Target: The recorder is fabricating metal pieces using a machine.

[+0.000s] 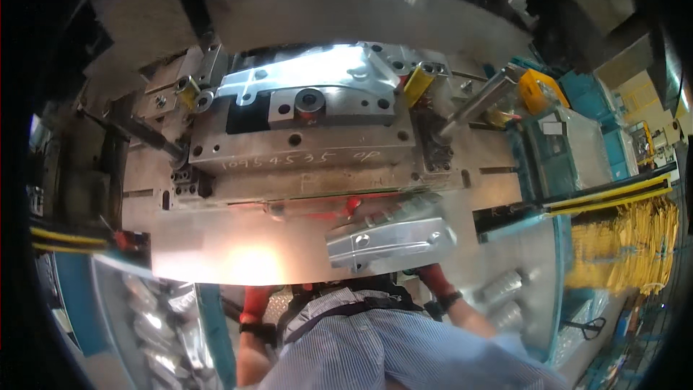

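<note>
My left hand [255, 302], in a red glove, is at the front edge of the metal press bed [195, 253], and its fingers are hidden below that edge. On the other side my right hand [434, 279], also red-gloved, reaches the same edge with its fingers out of sight. Close to the right hand, a shiny bent sheet-metal part [390, 242] with holes lies on the bed. A second sheet-metal part [310, 74] sits on top of the steel die [260, 153]. I cannot see either hand holding anything.
Guide posts [480, 105] slant up beside the die. Yellow-and-black bars [613, 196] stick out at both sides. Metal parts fill bins at lower left [155, 328] and lower right [505, 292]. Blue crates [563, 152] and a yellow box [540, 91] stand to the right.
</note>
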### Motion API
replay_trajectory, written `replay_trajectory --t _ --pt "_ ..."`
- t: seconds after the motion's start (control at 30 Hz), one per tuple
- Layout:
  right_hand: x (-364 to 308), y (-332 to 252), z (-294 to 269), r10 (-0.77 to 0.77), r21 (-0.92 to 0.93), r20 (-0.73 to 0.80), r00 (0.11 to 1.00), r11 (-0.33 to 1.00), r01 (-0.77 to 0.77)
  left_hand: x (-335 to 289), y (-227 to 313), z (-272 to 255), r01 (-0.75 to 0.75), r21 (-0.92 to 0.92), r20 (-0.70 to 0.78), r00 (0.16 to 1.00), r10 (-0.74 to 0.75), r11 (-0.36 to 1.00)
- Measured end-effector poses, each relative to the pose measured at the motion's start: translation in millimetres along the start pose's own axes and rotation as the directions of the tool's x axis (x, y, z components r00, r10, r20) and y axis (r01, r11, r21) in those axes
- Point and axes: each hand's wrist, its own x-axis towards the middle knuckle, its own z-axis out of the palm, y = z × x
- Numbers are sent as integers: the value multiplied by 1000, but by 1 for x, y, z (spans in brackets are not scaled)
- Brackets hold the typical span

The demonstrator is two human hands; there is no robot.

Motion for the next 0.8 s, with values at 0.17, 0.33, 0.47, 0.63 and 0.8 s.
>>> replay_trajectory --t 0.17,0.33,0.47,0.63,0.8 --pt "-2 -27 7 148 248 25 989 957 -149 -9 -52 1 47 46 -12 999 -47 998" --pt "2 -4 1 167 164 33 985 972 -170 -2 -67 13 -77 52 -119 989 83 996" --pt "0 4 -4 89 138 -10 996 987 -87 3 -37 14 -51 -242 -123 992 21 969" --pt "-5 -39 1 68 161 69 995 984 -78 -13 -23 6 -95 34 -228 968 101 995" --pt "-34 -26 -39 179 -304 140 974 944 -130 -18 70 -39 344 519 29 908 -418 783"
